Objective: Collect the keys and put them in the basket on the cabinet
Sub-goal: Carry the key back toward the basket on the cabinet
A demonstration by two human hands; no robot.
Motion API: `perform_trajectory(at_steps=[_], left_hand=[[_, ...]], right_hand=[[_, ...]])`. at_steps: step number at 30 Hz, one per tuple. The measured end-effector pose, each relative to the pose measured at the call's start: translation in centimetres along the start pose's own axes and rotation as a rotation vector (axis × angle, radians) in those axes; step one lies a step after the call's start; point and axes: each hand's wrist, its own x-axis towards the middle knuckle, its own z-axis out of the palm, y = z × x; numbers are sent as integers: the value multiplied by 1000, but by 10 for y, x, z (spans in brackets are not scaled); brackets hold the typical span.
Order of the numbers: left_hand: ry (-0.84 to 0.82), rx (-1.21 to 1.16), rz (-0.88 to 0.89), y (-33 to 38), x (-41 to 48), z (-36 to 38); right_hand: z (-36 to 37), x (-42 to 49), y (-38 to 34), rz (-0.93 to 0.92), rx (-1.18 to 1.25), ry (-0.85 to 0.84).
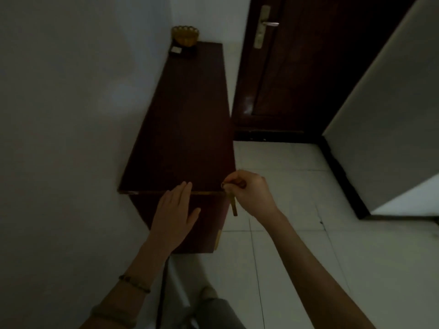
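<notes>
My right hand (249,193) is closed at the near right corner of the dark wooden cabinet (185,129). It pinches a key ring with a brownish strap or key (233,205) hanging down from the fingers. Flat, with fingers apart, my left hand (175,212) hovers over the cabinet's near edge and holds nothing. A golden woven basket (185,35) stands at the far end of the cabinet top, against the wall. The room is dim, and the held item's details are hard to make out.
A small dark tray with a pale card (182,52) lies in front of the basket. A dark wooden door (308,62) with a metal handle (269,23) stands beyond the cabinet. White wall on the left, pale tiled floor (308,233) on the right.
</notes>
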Motion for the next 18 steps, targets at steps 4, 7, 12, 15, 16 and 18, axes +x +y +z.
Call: perform_trajectory(at_steps=[4,7,12,15,16,18], left_hand=[[-22,-26,144,38,-3,2],[-48,-66,235,63,-2,5],[-83,-125,365,99,11,12],[-74,-160,393,123,24,18],[-74,-160,397,132,29,21],[-84,-155,399,151,40,29]], right_hand=[[-29,-39,13,113,46,119],[-50,-61,20,165,54,206],[-85,-83,37,246,38,308],[-108,-88,52,280,18,332],[-117,-88,57,286,20,335],[-136,-88,70,296,32,344]])
